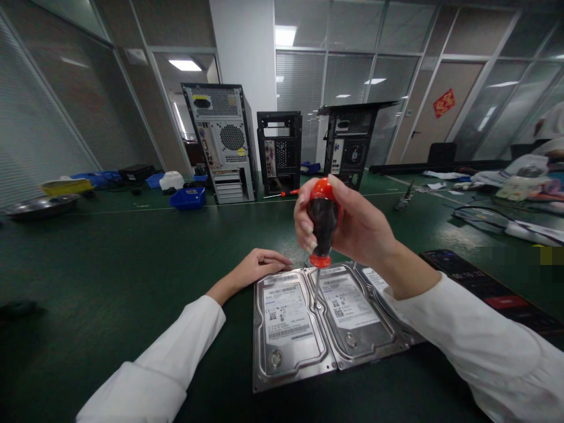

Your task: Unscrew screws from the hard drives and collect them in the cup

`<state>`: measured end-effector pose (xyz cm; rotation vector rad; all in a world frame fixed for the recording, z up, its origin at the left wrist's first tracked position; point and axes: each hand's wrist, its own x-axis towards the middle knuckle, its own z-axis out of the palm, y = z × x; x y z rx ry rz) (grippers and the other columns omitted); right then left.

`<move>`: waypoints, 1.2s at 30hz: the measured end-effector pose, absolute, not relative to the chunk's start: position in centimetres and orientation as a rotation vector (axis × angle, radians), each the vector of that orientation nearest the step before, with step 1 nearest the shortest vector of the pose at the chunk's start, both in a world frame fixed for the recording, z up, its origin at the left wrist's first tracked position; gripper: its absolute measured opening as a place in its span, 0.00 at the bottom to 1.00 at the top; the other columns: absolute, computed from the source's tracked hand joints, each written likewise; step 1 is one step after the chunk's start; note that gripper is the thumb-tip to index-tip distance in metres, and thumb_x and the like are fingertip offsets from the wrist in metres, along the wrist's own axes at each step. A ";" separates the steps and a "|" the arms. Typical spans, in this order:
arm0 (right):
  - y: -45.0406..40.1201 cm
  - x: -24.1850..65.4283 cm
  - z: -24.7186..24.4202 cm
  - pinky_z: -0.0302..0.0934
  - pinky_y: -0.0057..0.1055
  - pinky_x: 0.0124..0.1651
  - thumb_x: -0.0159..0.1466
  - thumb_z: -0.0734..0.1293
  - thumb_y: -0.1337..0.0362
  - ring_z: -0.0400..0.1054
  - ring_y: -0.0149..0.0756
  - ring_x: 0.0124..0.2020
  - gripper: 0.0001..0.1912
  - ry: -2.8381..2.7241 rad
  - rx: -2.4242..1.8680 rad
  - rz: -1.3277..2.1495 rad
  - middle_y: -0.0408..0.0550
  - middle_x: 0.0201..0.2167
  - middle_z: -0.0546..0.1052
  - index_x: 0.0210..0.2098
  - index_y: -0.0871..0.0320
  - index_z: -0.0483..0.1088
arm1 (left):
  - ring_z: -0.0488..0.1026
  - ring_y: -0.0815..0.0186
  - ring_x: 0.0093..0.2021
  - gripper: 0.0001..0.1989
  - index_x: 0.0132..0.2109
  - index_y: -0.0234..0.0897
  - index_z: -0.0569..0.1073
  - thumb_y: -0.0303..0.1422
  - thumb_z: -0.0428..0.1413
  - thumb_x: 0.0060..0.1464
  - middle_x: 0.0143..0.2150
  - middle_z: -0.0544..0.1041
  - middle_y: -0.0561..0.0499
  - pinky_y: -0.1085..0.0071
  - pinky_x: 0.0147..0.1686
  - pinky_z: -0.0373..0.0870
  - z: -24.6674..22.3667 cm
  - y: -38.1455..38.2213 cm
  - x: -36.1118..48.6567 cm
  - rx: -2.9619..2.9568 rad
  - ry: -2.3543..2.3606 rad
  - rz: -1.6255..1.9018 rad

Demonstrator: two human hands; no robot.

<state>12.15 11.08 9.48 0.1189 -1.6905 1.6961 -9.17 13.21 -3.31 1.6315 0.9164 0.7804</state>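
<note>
My right hand [356, 220] is wrapped round the red and black handle of a screwdriver [323, 226], held upright. Its metal tip touches a spot near the seam between two silver hard drives. The left hard drive [291, 346] and the middle hard drive [370, 341] lie side by side, labels up; a third hard drive [374, 282] is partly hidden behind my right wrist. My left hand [264, 264] rests at the top edge of the left drive, fingers stretched out and holding nothing.
Computer cases [231, 135] stand at the back of the green table [132, 247], with a second screwdriver [284, 194] before them. A blue tray [188, 198] sits left of them. At right lie a phone [484, 288], cables [480, 216] and a cluttered pile [524, 179].
</note>
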 end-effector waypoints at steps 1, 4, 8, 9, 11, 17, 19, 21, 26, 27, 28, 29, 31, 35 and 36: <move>11.0 12.2 9.5 0.61 0.26 0.29 0.66 0.59 0.55 0.65 0.27 0.25 0.12 -1.664 0.130 1.668 0.43 0.27 0.68 0.37 0.58 0.65 | 0.74 0.62 0.45 0.19 0.47 0.27 0.73 0.38 0.59 0.52 0.44 0.75 0.40 0.74 0.44 0.69 -3.2 13.2 -9.1 1.633 0.920 0.775; 10.9 12.2 9.6 0.60 0.25 0.28 0.65 0.61 0.59 0.65 0.27 0.24 0.07 -1.610 0.112 1.605 0.42 0.28 0.68 0.38 0.56 0.63 | 0.74 0.61 0.45 0.19 0.47 0.27 0.73 0.38 0.58 0.53 0.44 0.75 0.40 0.74 0.44 0.69 -3.0 13.1 -9.1 1.637 0.927 0.766; 10.7 12.0 9.6 0.60 0.23 0.27 0.65 0.62 0.59 0.64 0.25 0.24 0.07 -1.567 0.105 1.572 0.40 0.27 0.67 0.35 0.56 0.62 | 0.74 0.62 0.46 0.19 0.47 0.27 0.73 0.38 0.58 0.53 0.44 0.75 0.40 0.74 0.44 0.69 -3.2 13.2 -9.2 1.635 0.922 0.769; 10.7 11.9 9.6 0.60 0.23 0.27 0.65 0.62 0.59 0.63 0.25 0.23 0.07 -1.559 0.100 1.576 0.40 0.27 0.67 0.35 0.57 0.62 | 0.73 0.62 0.46 0.19 0.47 0.27 0.73 0.38 0.58 0.53 0.45 0.75 0.40 0.74 0.45 0.69 -3.2 13.2 -9.2 1.634 0.921 0.769; 10.6 11.9 9.7 0.60 0.23 0.26 0.64 0.63 0.59 0.63 0.25 0.23 0.08 -1.549 0.090 1.590 0.41 0.27 0.67 0.34 0.57 0.62 | 0.73 0.61 0.46 0.19 0.47 0.27 0.73 0.38 0.58 0.53 0.45 0.75 0.40 0.74 0.45 0.69 -3.2 13.1 -9.2 1.630 0.924 0.767; 10.4 12.0 10.0 0.63 0.23 0.27 0.62 0.65 0.64 0.66 0.26 0.26 0.05 -1.549 0.098 1.588 0.42 0.29 0.71 0.35 0.59 0.64 | 0.74 0.61 0.46 0.19 0.47 0.27 0.73 0.38 0.58 0.53 0.44 0.75 0.40 0.74 0.44 0.69 -3.0 13.0 -9.1 1.632 0.922 0.776; 10.5 12.1 9.9 0.64 0.23 0.29 0.62 0.66 0.65 0.66 0.25 0.27 0.05 -1.564 0.120 1.564 0.41 0.28 0.71 0.36 0.58 0.64 | 0.74 0.61 0.46 0.19 0.47 0.27 0.74 0.38 0.58 0.53 0.44 0.75 0.40 0.73 0.45 0.70 -3.0 13.0 -9.1 1.642 0.933 0.773; 10.5 12.1 9.8 0.63 0.23 0.29 0.61 0.67 0.66 0.65 0.25 0.26 0.06 -1.576 0.132 1.541 0.39 0.27 0.70 0.36 0.57 0.64 | 0.73 0.60 0.46 0.19 0.47 0.27 0.73 0.39 0.58 0.53 0.45 0.75 0.40 0.72 0.45 0.70 -2.9 13.0 -9.1 1.648 0.940 0.766; 10.4 12.1 9.7 0.62 0.22 0.28 0.61 0.67 0.68 0.64 0.24 0.25 0.07 -1.567 0.115 1.540 0.38 0.25 0.68 0.35 0.56 0.63 | 0.73 0.61 0.47 0.20 0.48 0.27 0.73 0.39 0.58 0.53 0.45 0.75 0.40 0.72 0.46 0.70 -3.0 13.1 -9.2 1.642 0.938 0.755; 10.4 12.2 9.9 0.63 0.22 0.29 0.61 0.67 0.67 0.64 0.24 0.26 0.06 -1.566 0.107 1.556 0.38 0.26 0.68 0.36 0.56 0.64 | 0.73 0.61 0.46 0.20 0.47 0.27 0.73 0.39 0.58 0.53 0.45 0.75 0.40 0.73 0.45 0.69 -3.0 13.1 -9.2 1.644 0.940 0.755; 10.4 12.4 10.0 0.64 0.24 0.31 0.62 0.65 0.66 0.65 0.25 0.27 0.05 -1.573 0.090 1.582 0.39 0.27 0.68 0.38 0.56 0.65 | 0.74 0.61 0.46 0.20 0.47 0.27 0.73 0.38 0.58 0.53 0.44 0.75 0.40 0.73 0.44 0.69 -3.0 13.1 -9.2 1.645 0.942 0.760; 10.4 12.6 10.2 0.65 0.25 0.33 0.63 0.64 0.65 0.65 0.27 0.29 0.06 -1.593 0.071 1.613 0.41 0.28 0.68 0.41 0.57 0.66 | 0.74 0.62 0.45 0.20 0.47 0.27 0.73 0.39 0.58 0.53 0.44 0.75 0.40 0.74 0.43 0.69 -3.1 13.1 -9.2 1.645 0.944 0.765; 10.6 13.1 10.6 0.66 0.30 0.41 0.64 0.61 0.63 0.67 0.30 0.33 0.11 -1.661 0.030 1.667 0.44 0.32 0.69 0.45 0.58 0.67 | 0.74 0.62 0.44 0.20 0.47 0.26 0.73 0.39 0.59 0.52 0.44 0.75 0.40 0.74 0.43 0.69 -3.1 13.2 -9.2 1.639 0.941 0.776; 11.0 13.6 10.9 0.66 0.37 0.49 0.63 0.64 0.64 0.67 0.31 0.39 0.09 -1.755 -0.008 1.638 0.45 0.36 0.69 0.42 0.58 0.70 | 0.74 0.61 0.45 0.20 0.47 0.27 0.73 0.38 0.58 0.52 0.45 0.75 0.40 0.73 0.44 0.69 -3.1 13.1 -9.1 1.634 0.929 0.776; 11.0 13.6 10.8 0.67 0.37 0.49 0.62 0.65 0.65 0.68 0.31 0.39 0.07 -1.755 -0.013 1.608 0.45 0.36 0.70 0.41 0.58 0.70 | 0.74 0.61 0.46 0.20 0.47 0.27 0.73 0.38 0.58 0.52 0.45 0.75 0.40 0.73 0.44 0.69 -3.0 13.1 -9.1 1.636 0.927 0.776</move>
